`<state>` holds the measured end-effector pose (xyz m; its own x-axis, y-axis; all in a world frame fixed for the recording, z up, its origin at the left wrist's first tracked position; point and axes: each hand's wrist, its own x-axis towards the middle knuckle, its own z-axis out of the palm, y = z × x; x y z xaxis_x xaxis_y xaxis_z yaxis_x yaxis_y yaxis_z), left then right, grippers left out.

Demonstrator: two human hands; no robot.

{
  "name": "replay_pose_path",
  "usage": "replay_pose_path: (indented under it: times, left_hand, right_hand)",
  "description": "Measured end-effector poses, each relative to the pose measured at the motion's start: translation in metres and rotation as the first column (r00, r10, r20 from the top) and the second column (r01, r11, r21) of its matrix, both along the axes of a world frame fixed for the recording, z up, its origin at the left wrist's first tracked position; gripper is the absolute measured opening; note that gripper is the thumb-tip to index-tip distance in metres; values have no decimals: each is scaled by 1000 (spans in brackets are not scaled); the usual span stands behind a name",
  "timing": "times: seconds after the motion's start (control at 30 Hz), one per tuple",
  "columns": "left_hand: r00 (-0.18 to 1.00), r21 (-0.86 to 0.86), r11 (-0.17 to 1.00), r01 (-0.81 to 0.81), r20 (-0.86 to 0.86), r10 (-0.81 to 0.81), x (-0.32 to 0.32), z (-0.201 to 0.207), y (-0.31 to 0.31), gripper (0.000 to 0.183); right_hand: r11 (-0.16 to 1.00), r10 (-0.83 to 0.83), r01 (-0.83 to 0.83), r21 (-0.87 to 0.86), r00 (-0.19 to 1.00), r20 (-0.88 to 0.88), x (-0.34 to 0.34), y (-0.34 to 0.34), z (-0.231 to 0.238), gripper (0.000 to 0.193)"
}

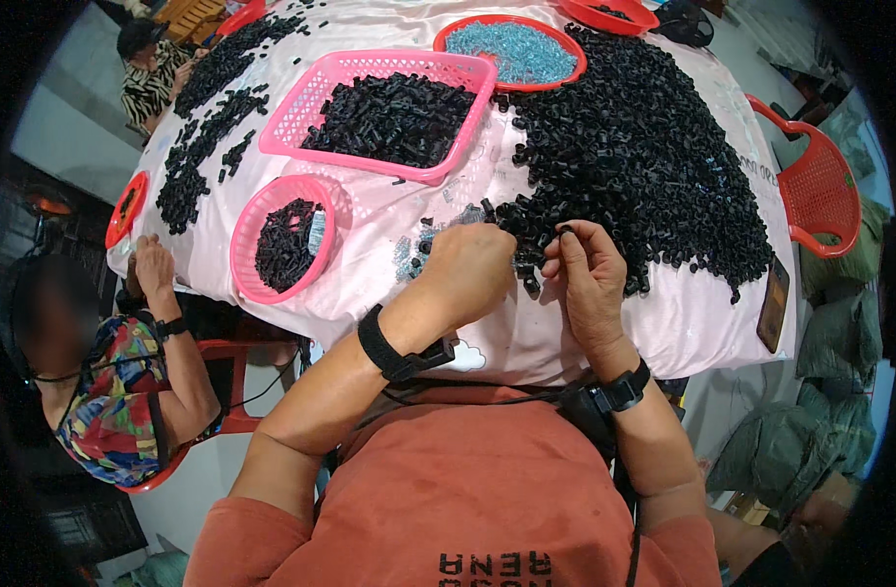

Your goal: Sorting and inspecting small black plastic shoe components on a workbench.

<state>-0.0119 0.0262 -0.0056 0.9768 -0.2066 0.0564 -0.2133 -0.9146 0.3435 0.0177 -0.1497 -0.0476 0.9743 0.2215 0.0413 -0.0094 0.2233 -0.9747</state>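
Observation:
My left hand [470, 262] is closed, its fingers curled at the near edge of a big heap of small black plastic pieces [653, 157]; what its fingertips hold is hidden. Just to the right, thumb and forefinger of my right hand [593, 269] pinch a small black plastic piece [564, 230]. More loose black pieces lie between the two hands. Beside my left hand is a little cluster of small clear pieces [404, 256] on the light pink cloth [526, 338].
A pink rectangular basket [369, 168] and a pink round basket [240, 235] hold black pieces. A red tray [583, 68] holds clear bluish pieces. A phone [776, 303] lies at the right edge. Co-workers [115, 391] sit at left; a red chair [820, 186] stands right.

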Motion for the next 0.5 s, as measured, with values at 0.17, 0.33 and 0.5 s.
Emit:
replay_pose_path:
  times: [0.17, 0.33, 0.5]
  left_hand:
    - [999, -13, 1000, 23, 47, -23, -1, -5, 2, 11]
    - [997, -57, 998, -41, 59, 44, 3, -6, 7, 10]
    - [998, -245, 969, -12, 57, 26, 4, 1, 17, 5]
  right_hand:
    - [1000, 3, -3, 5, 1000, 20, 0, 1, -1, 12]
    - [1000, 0, 0, 5, 1000, -12, -1, 1, 1, 12]
    - [1000, -3, 3, 11, 1000, -3, -1, 2, 1, 12]
